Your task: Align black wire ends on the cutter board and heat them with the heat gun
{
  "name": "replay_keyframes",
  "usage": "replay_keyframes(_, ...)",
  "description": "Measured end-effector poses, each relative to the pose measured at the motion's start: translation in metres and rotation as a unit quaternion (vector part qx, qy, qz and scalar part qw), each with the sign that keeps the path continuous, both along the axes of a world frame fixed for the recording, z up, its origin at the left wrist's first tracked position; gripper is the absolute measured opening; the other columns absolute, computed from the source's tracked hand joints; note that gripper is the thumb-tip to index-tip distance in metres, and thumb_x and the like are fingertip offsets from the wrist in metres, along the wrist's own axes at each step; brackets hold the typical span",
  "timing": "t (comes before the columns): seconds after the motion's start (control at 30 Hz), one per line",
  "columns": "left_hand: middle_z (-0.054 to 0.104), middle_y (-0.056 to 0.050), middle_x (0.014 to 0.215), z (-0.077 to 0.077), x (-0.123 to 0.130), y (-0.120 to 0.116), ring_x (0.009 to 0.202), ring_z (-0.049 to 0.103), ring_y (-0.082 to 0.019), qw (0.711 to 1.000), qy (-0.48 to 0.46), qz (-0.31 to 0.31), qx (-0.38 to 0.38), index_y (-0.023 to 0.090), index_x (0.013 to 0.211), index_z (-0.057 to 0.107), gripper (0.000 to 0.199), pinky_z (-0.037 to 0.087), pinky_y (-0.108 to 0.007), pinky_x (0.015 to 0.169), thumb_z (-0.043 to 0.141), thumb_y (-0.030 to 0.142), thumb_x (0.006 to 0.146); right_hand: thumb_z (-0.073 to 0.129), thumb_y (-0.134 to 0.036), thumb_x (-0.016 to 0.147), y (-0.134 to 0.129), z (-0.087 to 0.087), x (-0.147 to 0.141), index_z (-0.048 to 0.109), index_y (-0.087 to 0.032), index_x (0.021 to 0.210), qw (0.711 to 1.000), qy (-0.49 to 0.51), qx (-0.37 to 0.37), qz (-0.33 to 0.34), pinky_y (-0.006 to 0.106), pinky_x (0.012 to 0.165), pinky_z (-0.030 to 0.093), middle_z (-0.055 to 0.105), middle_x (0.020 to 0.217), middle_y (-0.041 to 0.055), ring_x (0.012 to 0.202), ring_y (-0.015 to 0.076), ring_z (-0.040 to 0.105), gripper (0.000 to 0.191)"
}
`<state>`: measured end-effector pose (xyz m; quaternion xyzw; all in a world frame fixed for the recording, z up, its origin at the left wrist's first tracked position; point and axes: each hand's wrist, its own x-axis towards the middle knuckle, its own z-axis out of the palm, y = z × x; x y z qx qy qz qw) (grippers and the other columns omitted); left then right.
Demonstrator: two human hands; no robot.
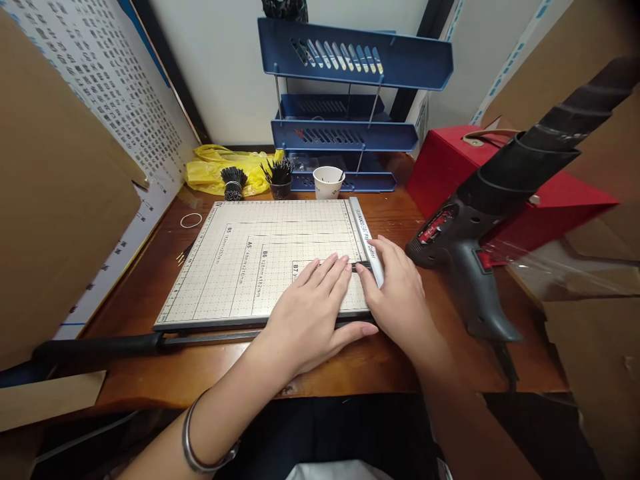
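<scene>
head: left hand (307,317) flat on cream gridded board (225,267); right hand (400,290) at thin black strands (361,265), 3 o'clock, grip unclear; seemingly steadying, needs stillness.

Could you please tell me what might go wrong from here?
The left hand is close to the blade arm of the paper cutter, so a finger could get nicked. The thin black strips by the right hand might slip out of line. The heat gun stands near the right forearm, which may knock it.
</scene>
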<state>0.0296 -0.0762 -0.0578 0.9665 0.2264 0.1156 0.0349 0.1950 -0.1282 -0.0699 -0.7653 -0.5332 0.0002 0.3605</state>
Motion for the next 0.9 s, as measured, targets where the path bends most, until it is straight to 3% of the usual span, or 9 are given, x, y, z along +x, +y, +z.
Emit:
replay_keyframes(0.3,0.032,-0.017,0.166,-0.0012,0.0002,-0.0004,0.157,0.027,-0.030,1.000,-0.002,0.003,-0.013,0.003,0.155,0.041,0.096,0.023,-0.045,0.130,0.022,0.078,0.099,0.055,-0.021,0.080,-0.0058,0.0046,0.0069,0.058,-0.018,0.129,0.996,0.057,0.060,0.027,0.051,0.112,0.047,0.065,0.136,0.0124,0.127,0.0290,0.061,0.049)
replay_keyframes(0.47,0.030,-0.017,0.167,-0.0005,-0.0002,0.0010,0.157,0.027,-0.030,1.000,0.003,-0.001,-0.018,0.003,0.156,0.039,0.094,0.025,-0.047,0.129,0.024,0.077,0.100,0.056,-0.023,0.082,-0.0064,0.0043,0.0055,0.059,-0.018,0.126,0.996,0.057,0.073,0.017,0.047,0.107,0.050,0.069,0.128,0.0122,0.121,0.0283,0.064,0.045)
replay_keyframes(0.9,0.031,-0.017,0.167,0.0001,0.0004,0.0004,0.157,0.027,-0.030,1.000,0.005,0.000,-0.020,0.004,0.157,0.038,0.096,0.026,-0.048,0.129,0.025,0.079,0.099,0.055,-0.029,0.089,-0.0052,0.0000,-0.0012,0.057,-0.018,0.132,0.999,0.008,0.044,-0.010,0.051,0.108,0.045,0.067,0.133,0.0125,0.123,0.0311,0.061,0.045)
